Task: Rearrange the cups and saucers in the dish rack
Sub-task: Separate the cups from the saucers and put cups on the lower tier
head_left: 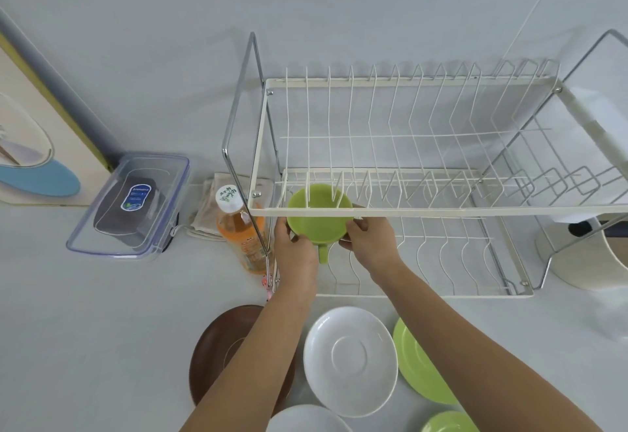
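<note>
One head-worn camera looks steeply down (wide-angle) at the near dish rack (390, 207).

1 green cup (317, 216); 5 saucers: 1 brown (217, 357), 2 white (350, 360), 2 green (418, 370); 1 rack (424, 209).

We note a lime-green cup (317, 217) in a cream-white wire dish rack (431, 210) with chrome end frames. Before it: brown saucer (217, 357), white saucer (350, 360), green saucer (421, 370). Orange bottle (243, 238), white cap. Pale grey counter (85, 329).

An orange drink bottle (239, 234) stands beside a clear lidded container (131, 205).
</note>
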